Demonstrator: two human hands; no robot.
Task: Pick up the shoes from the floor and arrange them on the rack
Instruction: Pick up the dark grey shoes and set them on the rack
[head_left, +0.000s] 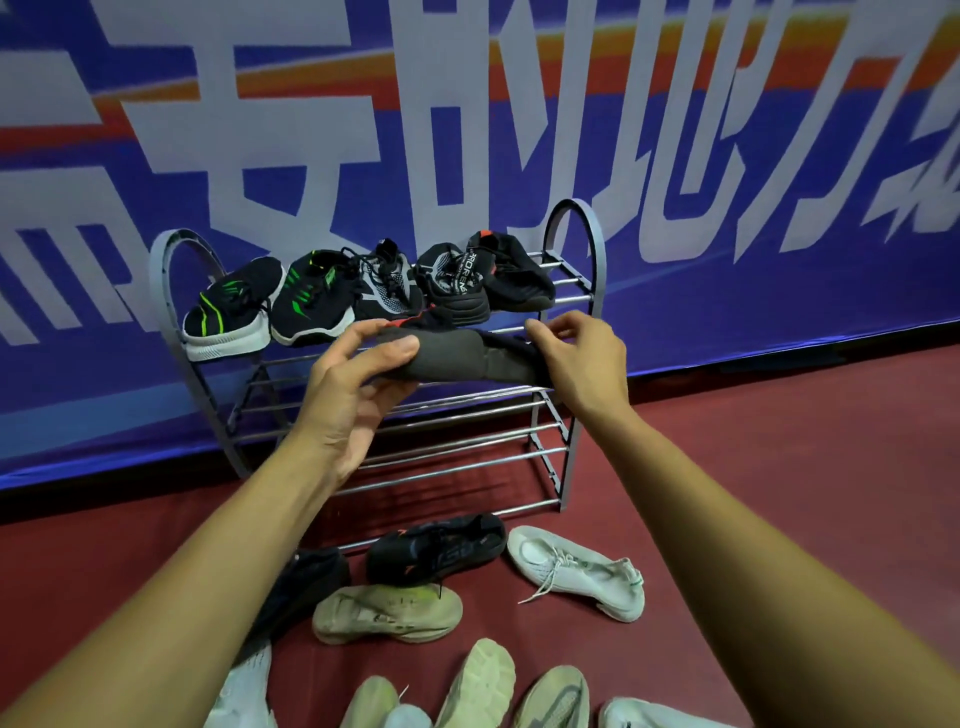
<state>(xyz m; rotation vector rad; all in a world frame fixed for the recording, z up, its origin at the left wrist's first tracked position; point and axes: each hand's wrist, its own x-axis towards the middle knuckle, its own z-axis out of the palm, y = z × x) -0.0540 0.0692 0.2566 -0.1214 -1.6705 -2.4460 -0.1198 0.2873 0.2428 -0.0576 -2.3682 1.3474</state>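
At the front edge of the top shelf of the rack (157, 273), a black shoe (467, 358) is held up by both hands, lying crosswise with its dark sole turned toward the camera. The left hand (348, 384) clasps the shoe's left end, with the thumb on the sole and the fingers wrapped over the far side. The right hand (582, 364) clasps the right end, with the fingers curled over the top. Whether the shoe touches the shelf bars cannot be told.

The rack has a grey frame with arched ends and chrome bars. It stands on the dark red floor (779, 467) against a blue banner (467, 145) with large white characters.

The top shelf carries five shoes in a row. From left to right they are:
- a green-striped shoe (226, 306) with a white sole
- a second green shoe (311, 299) close beside it
- a grey-and-black laced shoe (387, 283)
- a strapped shoe (452, 280) with white lettering
- a red-tabbed shoe (514, 273)

On the floor before the rack:
- A black trainer (436, 545) lies just in front of the bottom bars.
- A white laced shoe (576, 571) lies near it on the right.
- A beige shoe (387, 613) lies just below the trainer.
- A dark shoe (306, 582) is partly hidden by the left forearm.
- Several pale shoes (483, 680) lie along the lower frame edge and are cut off.
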